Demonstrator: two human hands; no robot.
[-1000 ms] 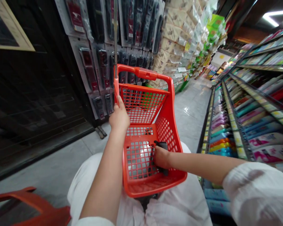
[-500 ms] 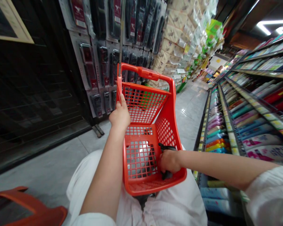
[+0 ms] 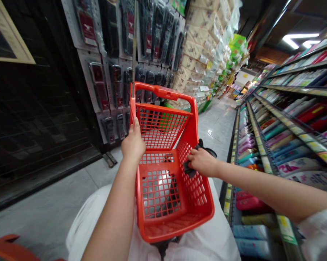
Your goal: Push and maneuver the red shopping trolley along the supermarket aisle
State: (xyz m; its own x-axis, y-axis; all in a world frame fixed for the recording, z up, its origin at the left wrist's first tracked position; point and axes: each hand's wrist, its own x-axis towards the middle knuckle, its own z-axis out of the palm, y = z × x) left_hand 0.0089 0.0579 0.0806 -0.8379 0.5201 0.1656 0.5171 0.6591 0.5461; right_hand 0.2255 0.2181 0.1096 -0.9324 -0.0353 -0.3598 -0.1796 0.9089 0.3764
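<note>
Head view.
Red shopping basket (image 3: pixel 155 165), one: grid-pierced walls and base, open side up, in front of the wearer; red handle (image 3: pixel 166 93) raised at the far end.
Left hand (image 3: pixel 133 143): closed on the basket's left edge, below the handle's near upright, one finger laid along it.
Right hand (image 3: pixel 203 162): grasping a dark cloth (image 3: pixel 190 170) against the basket's right wall; part of the cloth inside, part over the rim and outside. Exact kind of cloth: cannot tell.
Metal rod (image 3: pixel 134 47), one: rising by the handle's left corner.
Blister packs (image 3: pixel 99 88), several: hung in rows beyond the basket, to the left.
Cream packs (image 3: pixel 196 47): stacked beside these.
Shelves (image 3: pixel 267 152), at right: tiered, filled with coloured packages.
Floor (image 3: pixel 79 185): grey tile.
White trousers (image 3: pixel 92 214): the wearer's, beneath and beside the basket.
</note>
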